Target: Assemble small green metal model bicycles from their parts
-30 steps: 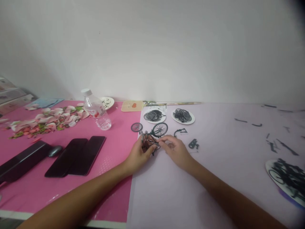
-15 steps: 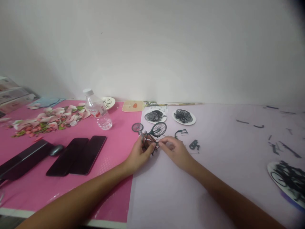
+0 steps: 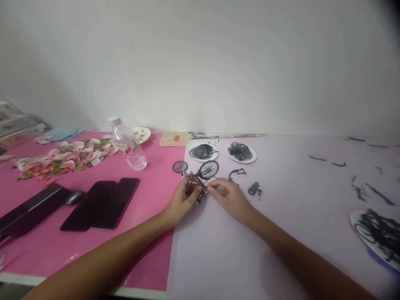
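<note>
A small black model bicycle is held tilted over the white sheet, one spoked wheel pointing away from me. My left hand is closed around its frame, thumb pressing near the crank. The fingertips of my right hand are pinched together against the same middle part; whether a tiny piece sits between them is hidden. A loose wheel lies just beyond my left hand. Right of my right hand are a black curved frame part and a dark chain-guard-like piece.
Two white plates with black parts stand near the wall, another plate at far right. Loose black pieces lie nearby. Leftward are a water bottle, two phones, a black case and petals.
Almost nothing differs. My right fingertips have shifted very slightly at the middle of the model bicycle, while my left hand keeps its hold.
</note>
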